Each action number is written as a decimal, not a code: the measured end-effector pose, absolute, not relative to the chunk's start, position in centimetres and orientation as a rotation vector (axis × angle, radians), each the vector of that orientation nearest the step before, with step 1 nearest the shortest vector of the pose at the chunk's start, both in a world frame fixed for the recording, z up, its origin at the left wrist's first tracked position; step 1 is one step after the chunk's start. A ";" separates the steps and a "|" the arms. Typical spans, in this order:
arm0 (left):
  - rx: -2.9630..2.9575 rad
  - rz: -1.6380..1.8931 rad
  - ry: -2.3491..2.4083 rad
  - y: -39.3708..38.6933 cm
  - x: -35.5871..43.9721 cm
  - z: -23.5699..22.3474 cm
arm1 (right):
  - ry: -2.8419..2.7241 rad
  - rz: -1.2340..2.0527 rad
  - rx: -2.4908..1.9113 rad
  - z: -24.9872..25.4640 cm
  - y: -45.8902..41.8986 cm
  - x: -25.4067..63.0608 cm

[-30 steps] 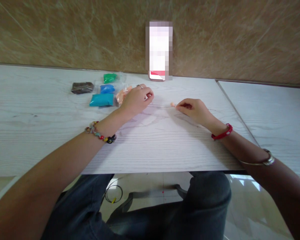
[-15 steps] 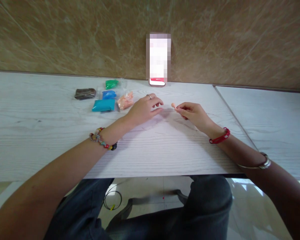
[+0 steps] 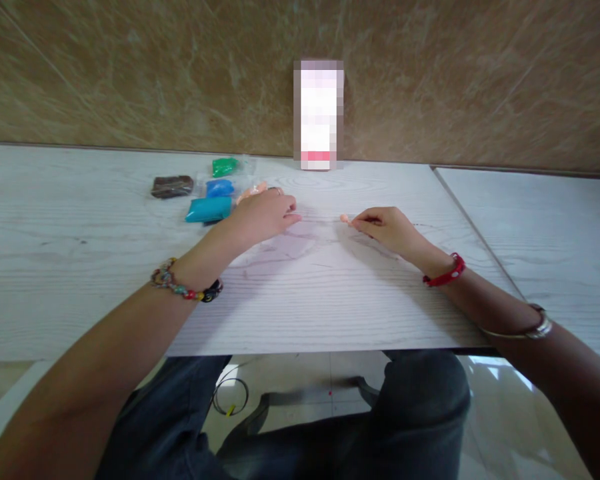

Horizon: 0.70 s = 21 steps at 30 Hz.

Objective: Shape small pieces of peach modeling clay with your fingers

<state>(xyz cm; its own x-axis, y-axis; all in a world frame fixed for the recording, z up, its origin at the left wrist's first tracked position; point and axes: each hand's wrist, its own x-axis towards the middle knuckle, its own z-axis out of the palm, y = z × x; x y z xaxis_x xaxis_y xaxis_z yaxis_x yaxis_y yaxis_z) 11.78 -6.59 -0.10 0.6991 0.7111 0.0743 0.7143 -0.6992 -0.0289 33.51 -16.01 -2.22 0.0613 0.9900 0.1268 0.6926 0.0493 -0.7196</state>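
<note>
1. 2 hands: the left hand (image 3: 261,217) and the right hand (image 3: 387,227).
2. 1 small peach clay piece (image 3: 345,218), pinched at the right hand's fingertips.
3. 5 clay packets beyond the left hand: 1 brown packet (image 3: 171,186), 1 green packet (image 3: 223,166), 1 blue packet (image 3: 219,188), 1 teal packet (image 3: 207,209), 1 peach packet (image 3: 250,192).
4. 1 phone (image 3: 318,115), standing beyond both hands.

Small peach clay piece (image 3: 345,218) — pinched at right fingertips, low over the white tabletop (image 3: 305,287)

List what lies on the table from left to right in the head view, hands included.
Brown clay pack → teal clay pack → left hand → small peach clay piece, pinched at the fingertips of the right hand. The blue, green and peach packs overlap these in order, so they are left out.
</note>
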 end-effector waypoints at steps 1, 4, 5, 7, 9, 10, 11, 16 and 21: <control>-2.879 -0.059 -1.182 -6.5 11.7 0.0 | -1.704 0.573 -1.728 -2.2 -16.0 33.5; -2.937 -0.029 -1.172 -6.5 11.7 0.3 | -1.750 0.458 -1.791 -2.0 -16.2 33.3; -2.941 -0.025 -1.182 -6.6 11.7 0.3 | -1.766 0.413 -1.805 -1.9 -16.2 33.3; -2.942 -0.018 -1.208 -6.7 11.9 0.3 | -1.792 0.332 -1.820 -1.9 -16.2 33.2; -2.934 -0.061 -1.222 -6.8 12.0 0.2 | -1.806 0.278 -1.833 -1.9 -16.1 33.2; -2.926 -0.103 -1.226 -6.9 12.1 0.1 | -1.807 0.260 -1.840 -1.9 -16.1 33.3; -2.914 -0.151 -1.234 -7.0 12.2 0.0 | -1.806 0.248 -1.846 -1.9 -16.0 33.3; -2.907 -0.280 -1.230 -7.6 12.8 -0.4 | -1.816 0.233 -1.834 -1.9 -16.0 33.5; -2.886 -0.272 -1.152 -8.1 13.1 -0.8 | -1.847 0.245 -1.791 -1.9 -16.2 33.4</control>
<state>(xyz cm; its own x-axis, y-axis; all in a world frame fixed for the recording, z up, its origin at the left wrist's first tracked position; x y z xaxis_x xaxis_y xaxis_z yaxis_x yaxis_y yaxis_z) 13.14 -8.11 -0.85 0.7121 0.6812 0.1696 0.6852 -0.7271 0.0435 33.44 -16.22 -1.94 0.0393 0.9658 0.2564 0.8655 0.0954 -0.4918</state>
